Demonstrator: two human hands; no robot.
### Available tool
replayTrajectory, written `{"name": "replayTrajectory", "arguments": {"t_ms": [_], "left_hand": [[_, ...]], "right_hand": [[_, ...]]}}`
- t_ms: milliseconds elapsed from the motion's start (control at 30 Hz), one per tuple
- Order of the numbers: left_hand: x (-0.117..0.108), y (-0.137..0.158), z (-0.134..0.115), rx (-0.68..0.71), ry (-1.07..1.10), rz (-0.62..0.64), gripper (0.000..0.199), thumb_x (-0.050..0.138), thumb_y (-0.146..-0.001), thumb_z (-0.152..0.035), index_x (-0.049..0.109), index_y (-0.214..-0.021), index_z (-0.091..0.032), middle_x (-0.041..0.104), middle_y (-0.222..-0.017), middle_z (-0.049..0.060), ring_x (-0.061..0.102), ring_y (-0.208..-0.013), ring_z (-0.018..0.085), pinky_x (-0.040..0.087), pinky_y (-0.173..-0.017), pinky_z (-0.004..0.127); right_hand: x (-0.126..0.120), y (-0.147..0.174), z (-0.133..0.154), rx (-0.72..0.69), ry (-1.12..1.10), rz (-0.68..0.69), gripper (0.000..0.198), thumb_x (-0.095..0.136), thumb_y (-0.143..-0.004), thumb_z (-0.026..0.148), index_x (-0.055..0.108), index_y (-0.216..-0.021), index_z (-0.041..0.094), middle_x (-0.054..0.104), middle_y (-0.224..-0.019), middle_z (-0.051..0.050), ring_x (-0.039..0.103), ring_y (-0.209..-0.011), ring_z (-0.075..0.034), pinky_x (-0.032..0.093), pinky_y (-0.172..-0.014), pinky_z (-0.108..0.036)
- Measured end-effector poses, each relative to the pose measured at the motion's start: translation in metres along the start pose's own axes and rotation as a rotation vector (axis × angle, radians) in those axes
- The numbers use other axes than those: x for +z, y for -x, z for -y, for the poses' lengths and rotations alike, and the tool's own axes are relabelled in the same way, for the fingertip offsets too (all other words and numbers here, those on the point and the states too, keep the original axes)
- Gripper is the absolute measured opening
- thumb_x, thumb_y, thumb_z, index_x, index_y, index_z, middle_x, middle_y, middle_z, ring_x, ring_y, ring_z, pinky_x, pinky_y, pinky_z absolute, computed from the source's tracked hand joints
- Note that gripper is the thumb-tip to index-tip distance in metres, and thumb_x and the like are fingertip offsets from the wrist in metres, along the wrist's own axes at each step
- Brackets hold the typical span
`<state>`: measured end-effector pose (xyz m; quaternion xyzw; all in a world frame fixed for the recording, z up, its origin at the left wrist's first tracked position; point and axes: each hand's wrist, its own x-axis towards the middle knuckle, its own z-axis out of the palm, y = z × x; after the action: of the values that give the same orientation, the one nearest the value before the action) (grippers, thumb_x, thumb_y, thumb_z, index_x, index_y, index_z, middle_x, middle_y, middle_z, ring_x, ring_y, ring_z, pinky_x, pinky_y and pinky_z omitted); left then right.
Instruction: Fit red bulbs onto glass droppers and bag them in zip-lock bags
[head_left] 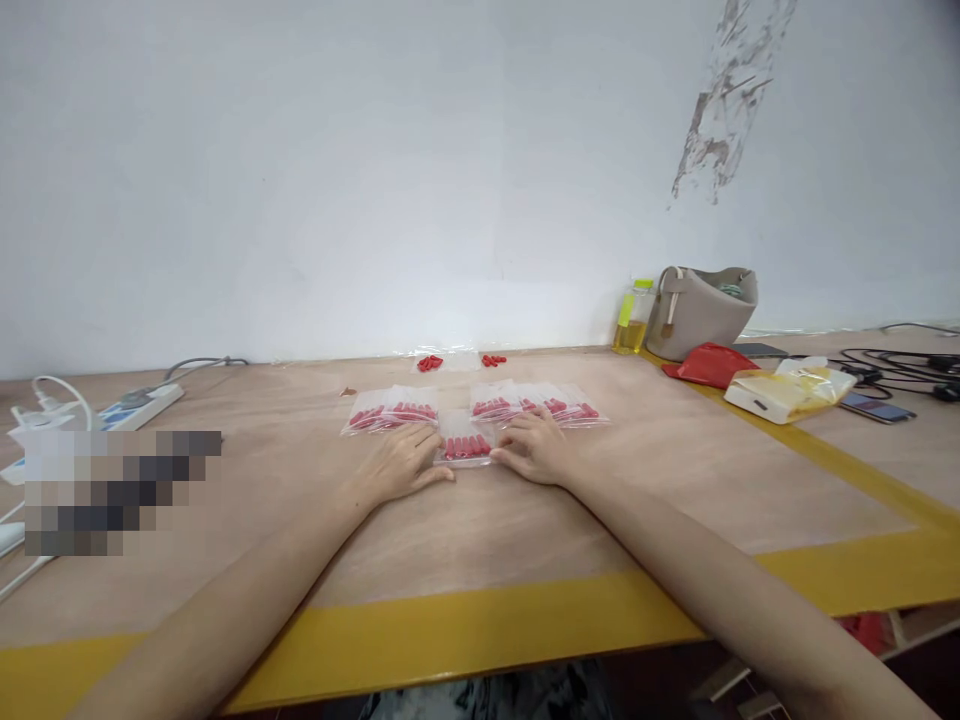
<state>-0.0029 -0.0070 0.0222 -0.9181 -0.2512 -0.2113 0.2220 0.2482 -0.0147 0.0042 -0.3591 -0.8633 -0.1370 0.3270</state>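
Note:
In front of me lies a small clear plastic bag (466, 447) with several red capsule-shaped pieces lined up inside. Its left edge meets the fingertips of my left hand (409, 462), which lies flat with the thumb stretched out below the bag. My right hand (536, 447) rests at the bag's right edge, thumb tip by the lower corner, fingers spread on the table. Behind my left hand is an overlapping row of similar filled bags (394, 410). Another overlapping row (555, 403) lies behind my right hand, partly covered by its fingers.
Loose-looking red pieces (430, 364) sit on clear plastic near the wall. To the right stand a bottle of yellow liquid (632, 318), a grey bag (701, 315), a red packet (709, 366) and a phone (877, 407). A power strip (142, 408) with cables is at left.

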Motion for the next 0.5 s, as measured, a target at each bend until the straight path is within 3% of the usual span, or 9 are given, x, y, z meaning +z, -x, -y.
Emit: {"name": "replayTrajectory", "arguments": {"t_ms": [133, 267, 400, 500], "left_hand": [[-0.003, -0.013, -0.016, -0.041, 0.045, 0.073, 0.034, 0.043, -0.084, -0.040, 0.052, -0.108, -0.018, 0.057, -0.102, 0.009, 0.052, -0.093, 0.022, 0.039, -0.080, 0.036], [0.015, -0.029, -0.015, 0.039, -0.025, 0.183, 0.032, 0.035, -0.088, -0.025, 0.048, -0.117, -0.019, 0.059, -0.105, 0.007, 0.055, -0.094, 0.020, 0.034, -0.089, 0.038], [0.038, -0.047, 0.000, 0.008, -0.114, 0.237, 0.032, 0.034, -0.088, -0.018, 0.048, -0.116, -0.016, 0.061, -0.104, 0.010, 0.056, -0.094, 0.020, 0.028, -0.095, 0.041], [0.047, -0.059, 0.012, -0.066, -0.133, 0.266, 0.030, 0.035, -0.087, -0.022, 0.052, -0.111, -0.017, 0.062, -0.100, 0.010, 0.054, -0.096, 0.022, 0.022, -0.097, 0.045]], "right_hand": [[0.001, -0.008, -0.019, 0.172, 0.054, -0.072, 0.018, 0.048, -0.080, 0.026, 0.062, -0.089, 0.019, 0.061, -0.094, -0.007, 0.050, -0.089, -0.018, 0.032, -0.079, -0.033], [0.011, -0.024, -0.036, 0.214, 0.128, 0.069, 0.038, 0.053, -0.074, 0.021, 0.054, -0.112, 0.023, 0.054, -0.115, -0.006, 0.047, -0.103, -0.022, 0.032, -0.084, -0.037], [0.019, -0.030, -0.044, 0.354, 0.177, 0.218, 0.029, 0.050, -0.077, 0.025, 0.061, -0.104, 0.025, 0.060, -0.106, -0.007, 0.055, -0.092, -0.022, 0.037, -0.078, -0.034], [0.019, -0.025, -0.048, 0.407, 0.195, 0.222, 0.024, 0.044, -0.081, 0.023, 0.066, -0.092, 0.025, 0.065, -0.094, -0.006, 0.058, -0.083, -0.020, 0.039, -0.069, -0.030]]}}
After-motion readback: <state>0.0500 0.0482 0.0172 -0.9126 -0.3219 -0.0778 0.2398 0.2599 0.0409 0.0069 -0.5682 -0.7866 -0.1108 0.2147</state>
